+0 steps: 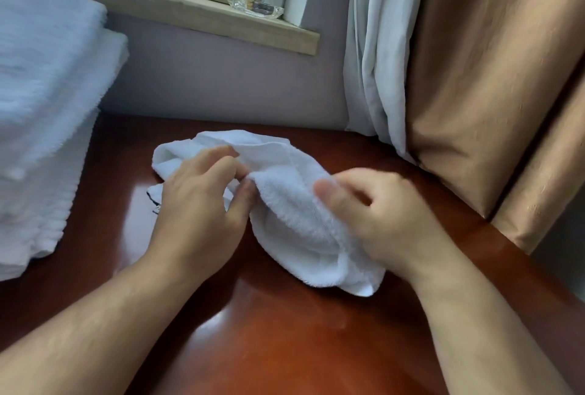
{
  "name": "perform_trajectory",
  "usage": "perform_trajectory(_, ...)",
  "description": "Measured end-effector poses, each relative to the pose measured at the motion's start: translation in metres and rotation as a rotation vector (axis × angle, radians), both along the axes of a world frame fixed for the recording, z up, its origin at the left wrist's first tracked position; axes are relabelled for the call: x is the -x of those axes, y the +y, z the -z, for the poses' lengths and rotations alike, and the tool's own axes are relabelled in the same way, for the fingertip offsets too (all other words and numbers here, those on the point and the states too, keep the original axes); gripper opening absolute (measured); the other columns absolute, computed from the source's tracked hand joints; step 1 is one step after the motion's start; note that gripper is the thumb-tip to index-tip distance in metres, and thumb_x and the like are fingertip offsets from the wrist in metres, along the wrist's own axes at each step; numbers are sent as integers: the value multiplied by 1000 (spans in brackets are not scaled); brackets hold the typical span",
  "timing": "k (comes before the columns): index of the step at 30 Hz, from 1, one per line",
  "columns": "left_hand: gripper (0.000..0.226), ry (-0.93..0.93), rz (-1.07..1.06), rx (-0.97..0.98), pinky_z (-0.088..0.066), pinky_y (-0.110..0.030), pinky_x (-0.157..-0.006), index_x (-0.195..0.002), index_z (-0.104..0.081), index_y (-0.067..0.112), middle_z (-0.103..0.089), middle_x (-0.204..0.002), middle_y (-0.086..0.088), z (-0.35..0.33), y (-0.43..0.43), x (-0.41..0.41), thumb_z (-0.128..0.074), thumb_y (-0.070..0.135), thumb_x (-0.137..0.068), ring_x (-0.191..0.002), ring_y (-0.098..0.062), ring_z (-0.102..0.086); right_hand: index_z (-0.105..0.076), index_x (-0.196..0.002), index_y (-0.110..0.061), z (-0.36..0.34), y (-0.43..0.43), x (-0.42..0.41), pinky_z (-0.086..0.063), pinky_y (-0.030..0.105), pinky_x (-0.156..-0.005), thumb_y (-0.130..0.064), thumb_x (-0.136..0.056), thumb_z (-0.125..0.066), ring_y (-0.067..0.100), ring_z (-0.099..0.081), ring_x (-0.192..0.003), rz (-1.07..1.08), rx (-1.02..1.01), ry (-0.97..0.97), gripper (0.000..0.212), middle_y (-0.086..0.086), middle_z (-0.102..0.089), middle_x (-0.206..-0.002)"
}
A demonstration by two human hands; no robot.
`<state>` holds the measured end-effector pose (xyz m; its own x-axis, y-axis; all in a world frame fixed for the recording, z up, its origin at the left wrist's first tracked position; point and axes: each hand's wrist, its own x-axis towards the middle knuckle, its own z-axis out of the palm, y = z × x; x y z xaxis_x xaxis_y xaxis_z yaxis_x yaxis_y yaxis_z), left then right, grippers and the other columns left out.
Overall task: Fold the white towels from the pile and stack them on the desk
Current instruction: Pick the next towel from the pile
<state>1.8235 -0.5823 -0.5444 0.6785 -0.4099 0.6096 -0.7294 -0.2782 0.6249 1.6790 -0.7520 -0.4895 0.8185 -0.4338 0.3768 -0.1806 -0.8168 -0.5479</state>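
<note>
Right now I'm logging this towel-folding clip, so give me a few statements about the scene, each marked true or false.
1. Both hands grip the small white towel. True: left hand, right hand.
2. The towel lies neatly folded flat. False: it is bunched and rumpled.
3. A stack of white towels sits at the left of the desk. True.
4. The glass dish stands on the desk. False: it rests on the windowsill.
5. The curtains hang at the left. False: at the right.
</note>
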Motion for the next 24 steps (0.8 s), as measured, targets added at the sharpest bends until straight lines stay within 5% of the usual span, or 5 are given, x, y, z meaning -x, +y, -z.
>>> perform_trajectory(3,16,135,90,-51,-43,-35,-98,-107,-65,23,-59,-120,16,2,2,0,-59,30,-94,-115,-12,-55,-68,-84,-37,16,3,-10,-56,29,-67,-73,-79,-60,-2,-65,-74,0,32,341,37,-23,-70,-81)
perform_trajectory(9,79,138,100,115,-41,-43,-110,-149,-22,47,-22,-143,32,-1,7,-1,-65,20,-88,-139,-8,-36,-72,-78,-20,12,10,-8,-52,31,-56,-60,-90,-58,11,-66,-61,-401,-390,5,44,-3,-70,-66)
perform_trajectory(13,53,-90,63,-277,-9,-41,-120,-125,-57,41,-14,-165,12,2,15,-20,-79,41,-77,-148,-11,-7,-76,-103,-7,17,4,-6,-60,41,-79,-46,-93,-62,31,-74,-97,-564,-702,126,43,16,-76,-100)
perform_trajectory(20,31,-144,-8,-329,-23,-44,-115,-99,-70,20,-60,-135,9,7,25,-13,-84,34,-76,-136,-20,-44,-70,-68,-16,29,12,-12,-51,31,-62,-45,-77,-84,12,-64,-70,-376,-606,123,33,-1,-69,-72)
perform_trajectory(24,35,-214,-9,-420,-18,-34,-116,-111,-72,21,-63,-128,12,-5,41,5,-80,36,-80,-132,-16,-50,-59,-59,-27,11,16,-7,-42,29,-63,-67,-73,-54,9,-60,-67,-229,-230,290,43,-10,-64,-66)
